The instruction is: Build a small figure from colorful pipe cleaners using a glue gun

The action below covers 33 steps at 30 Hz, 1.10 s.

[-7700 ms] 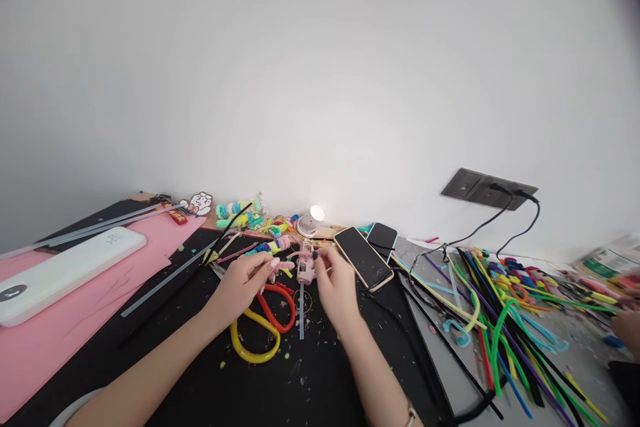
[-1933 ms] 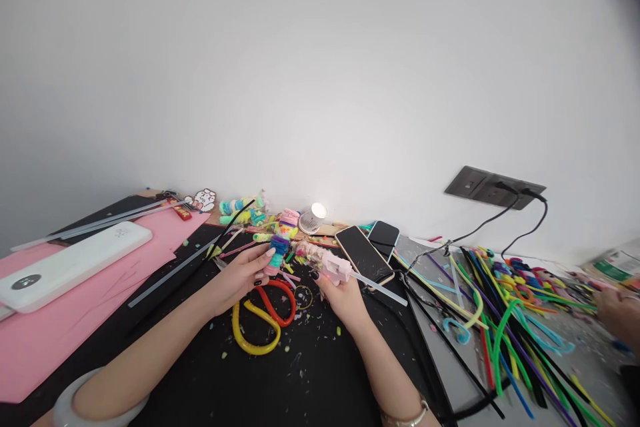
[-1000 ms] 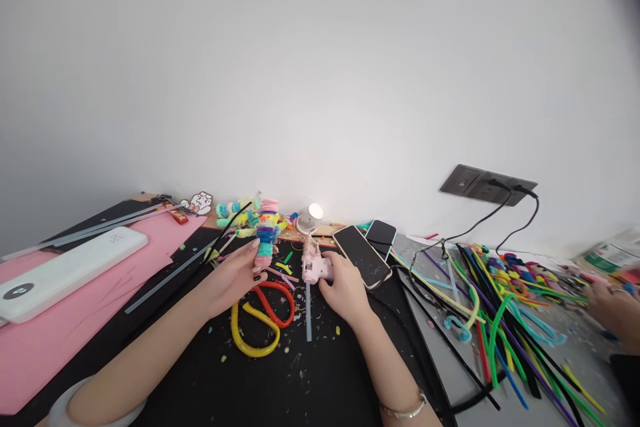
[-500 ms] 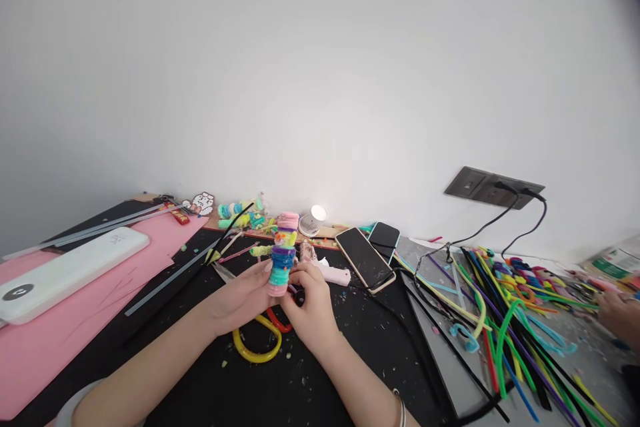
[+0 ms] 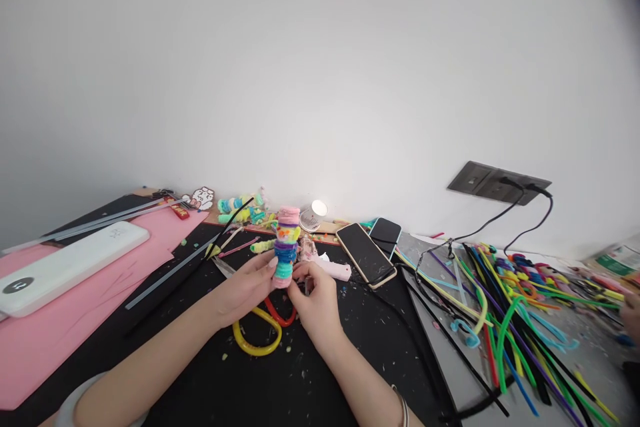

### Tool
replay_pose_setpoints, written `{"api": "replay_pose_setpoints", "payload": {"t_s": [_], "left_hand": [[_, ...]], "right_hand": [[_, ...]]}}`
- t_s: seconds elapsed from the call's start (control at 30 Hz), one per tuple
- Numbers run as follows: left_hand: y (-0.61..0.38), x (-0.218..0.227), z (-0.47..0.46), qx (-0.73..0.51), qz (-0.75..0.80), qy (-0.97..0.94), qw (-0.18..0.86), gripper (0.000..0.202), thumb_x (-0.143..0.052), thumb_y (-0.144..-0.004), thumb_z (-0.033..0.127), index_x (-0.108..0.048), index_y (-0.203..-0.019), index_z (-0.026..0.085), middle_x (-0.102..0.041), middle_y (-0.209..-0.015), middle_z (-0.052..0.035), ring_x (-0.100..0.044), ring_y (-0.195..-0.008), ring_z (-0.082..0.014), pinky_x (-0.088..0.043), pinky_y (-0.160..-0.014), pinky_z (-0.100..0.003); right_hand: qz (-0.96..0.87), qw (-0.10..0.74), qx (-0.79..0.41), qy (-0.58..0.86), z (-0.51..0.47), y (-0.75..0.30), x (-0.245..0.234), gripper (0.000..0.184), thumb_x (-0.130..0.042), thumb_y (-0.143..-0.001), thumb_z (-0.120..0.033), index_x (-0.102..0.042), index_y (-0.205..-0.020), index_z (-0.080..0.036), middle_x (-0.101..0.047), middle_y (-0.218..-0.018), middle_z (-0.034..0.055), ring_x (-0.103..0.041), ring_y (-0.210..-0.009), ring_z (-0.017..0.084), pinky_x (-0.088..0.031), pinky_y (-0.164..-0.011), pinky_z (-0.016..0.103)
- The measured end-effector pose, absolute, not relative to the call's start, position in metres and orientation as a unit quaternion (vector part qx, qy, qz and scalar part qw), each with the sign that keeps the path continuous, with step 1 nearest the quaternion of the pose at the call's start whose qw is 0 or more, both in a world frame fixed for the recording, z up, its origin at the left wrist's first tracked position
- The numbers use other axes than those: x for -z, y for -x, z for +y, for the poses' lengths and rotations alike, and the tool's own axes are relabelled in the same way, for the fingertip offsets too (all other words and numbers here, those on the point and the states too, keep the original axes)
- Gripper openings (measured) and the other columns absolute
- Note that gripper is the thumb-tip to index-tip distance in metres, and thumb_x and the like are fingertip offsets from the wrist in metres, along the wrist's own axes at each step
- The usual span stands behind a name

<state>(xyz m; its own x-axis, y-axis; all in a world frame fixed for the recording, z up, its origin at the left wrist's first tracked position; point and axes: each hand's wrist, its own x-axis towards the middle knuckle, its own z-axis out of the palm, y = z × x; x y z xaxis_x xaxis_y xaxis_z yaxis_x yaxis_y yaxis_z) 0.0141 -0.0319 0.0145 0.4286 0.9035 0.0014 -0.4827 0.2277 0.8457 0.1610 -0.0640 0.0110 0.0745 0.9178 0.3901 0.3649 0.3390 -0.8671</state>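
Observation:
A coiled pipe-cleaner figure (image 5: 286,252) stands nearly upright between my hands, with pink, purple, yellow, blue and turquoise bands. My left hand (image 5: 245,292) is closed around its left side, thumb against the coils. At the lower right of the figure, my right hand (image 5: 316,297) has its fingers curled in against it; their tips are partly hidden. Scissors with yellow and red handles (image 5: 257,340) lie on the black mat under my hands. Just behind my right hand is a pink tool (image 5: 336,271), perhaps a glue gun, partly covered.
A white power bank (image 5: 75,267) rests on pink sheets (image 5: 165,230) at left. Two phones (image 5: 365,253), a paper cup (image 5: 314,215) and more coiled figures (image 5: 240,205) line the back. Loose pipe cleaners (image 5: 520,327) cover the grey board at right, where another person's hand (image 5: 631,313) shows.
The figure has risen slightly and shifted a little right with my hands, and stands straighter. The other person's hand at far right has drawn toward the edge of view.

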Motion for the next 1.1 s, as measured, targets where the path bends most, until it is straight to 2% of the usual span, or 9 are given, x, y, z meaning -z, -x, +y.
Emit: {"api": "replay_pose_setpoints", "payload": {"t_s": [0.13, 0.27, 0.37, 0.5, 0.63, 0.77, 0.93, 1.1], "left_hand": [[-0.008, -0.017, -0.025, -0.522, 0.336, -0.437, 0.651, 0.024, -0.078, -0.074, 0.037, -0.070, -0.091, 0.022, -0.070, -0.095, -0.0071, -0.060, -0.103, -0.0261, -0.048, -0.088, -0.033], [-0.004, -0.015, -0.023, -0.534, 0.382, -0.475, 0.586, 0.030, -0.074, -0.079, 0.038, -0.067, -0.103, 0.022, -0.070, -0.106, -0.0078, -0.059, -0.105, -0.0274, -0.043, -0.096, -0.036], [-0.005, -0.014, -0.024, -0.527, 0.383, -0.508, 0.564, 0.035, -0.077, -0.076, 0.035, -0.067, -0.106, 0.023, -0.069, -0.111, -0.0079, -0.059, -0.106, -0.0286, -0.042, -0.099, -0.038], [-0.007, -0.013, -0.024, -0.508, 0.387, -0.529, 0.559, 0.039, -0.081, -0.070, 0.033, -0.067, -0.105, 0.024, -0.069, -0.114, -0.0068, -0.059, -0.110, -0.0280, -0.043, -0.101, -0.037], [-0.009, -0.010, -0.024, -0.479, 0.384, -0.561, 0.555, 0.045, -0.079, -0.071, 0.036, -0.065, -0.112, 0.023, -0.069, -0.118, -0.0075, -0.060, -0.114, -0.0302, -0.045, -0.102, -0.042], [-0.009, -0.010, -0.024, -0.443, 0.379, -0.596, 0.552, 0.047, -0.074, -0.075, 0.041, -0.063, -0.117, 0.022, -0.069, -0.122, -0.0084, -0.061, -0.116, -0.0310, -0.046, -0.102, -0.045], [-0.011, -0.010, -0.025, -0.436, 0.348, -0.590, 0.584, 0.042, -0.074, -0.076, 0.035, -0.064, -0.115, 0.023, -0.068, -0.125, -0.0070, -0.061, -0.118, -0.0288, -0.046, -0.104, -0.043], [-0.011, -0.011, -0.024, -0.436, 0.354, -0.585, 0.584, 0.042, -0.074, -0.076, 0.033, -0.064, -0.115, 0.023, -0.068, -0.125, -0.0065, -0.062, -0.117, -0.0286, -0.046, -0.104, -0.044]], "right_hand": [[-0.585, 0.546, -0.289, 0.526, -0.063, -0.172, -0.011, 0.007, -0.059, -0.077, -0.023, -0.056, -0.072, -0.019, -0.055, -0.061, -0.0025, -0.051, -0.053, 0.012, -0.042, -0.052, 0.023], [-0.554, 0.573, -0.307, 0.521, -0.060, -0.180, -0.009, 0.008, -0.062, -0.078, -0.025, -0.055, -0.075, -0.020, -0.059, -0.069, -0.0004, -0.057, -0.060, 0.013, -0.048, -0.059, 0.025], [-0.546, 0.581, -0.322, 0.511, -0.059, -0.181, -0.009, 0.009, -0.062, -0.079, -0.025, -0.056, -0.083, -0.020, -0.065, -0.074, 0.0019, -0.063, -0.066, 0.016, -0.051, -0.063, 0.027], [-0.545, 0.581, -0.338, 0.500, -0.061, -0.179, -0.010, 0.014, -0.061, -0.082, -0.026, -0.063, -0.092, -0.018, -0.072, -0.079, 0.0064, -0.068, -0.072, 0.019, -0.054, -0.067, 0.029], [-0.556, 0.584, -0.324, 0.495, -0.060, -0.178, -0.009, 0.020, -0.060, -0.083, -0.028, -0.071, -0.095, -0.016, -0.075, -0.088, 0.0096, -0.069, -0.074, 0.021, -0.057, -0.069, 0.031], [-0.553, 0.589, -0.322, 0.494, -0.060, -0.179, -0.007, 0.023, -0.060, -0.083, -0.027, -0.075, -0.097, -0.016, -0.077, -0.091, 0.0096, -0.071, -0.075, 0.022, -0.058, -0.068, 0.032], [-0.566, 0.593, -0.303, 0.486, -0.061, -0.179, -0.005, 0.024, -0.061, -0.082, -0.023, -0.078, -0.099, -0.017, -0.077, -0.091, 0.0088, -0.072, -0.076, 0.023, -0.059, -0.071, 0.033], [-0.590, 0.591, -0.248, 0.492, -0.063, -0.179, -0.009, 0.025, -0.060, -0.081, -0.019, -0.078, -0.099, -0.016, -0.077, -0.086, 0.0086, -0.070, -0.068, 0.020, -0.058, -0.064, 0.030]]}}
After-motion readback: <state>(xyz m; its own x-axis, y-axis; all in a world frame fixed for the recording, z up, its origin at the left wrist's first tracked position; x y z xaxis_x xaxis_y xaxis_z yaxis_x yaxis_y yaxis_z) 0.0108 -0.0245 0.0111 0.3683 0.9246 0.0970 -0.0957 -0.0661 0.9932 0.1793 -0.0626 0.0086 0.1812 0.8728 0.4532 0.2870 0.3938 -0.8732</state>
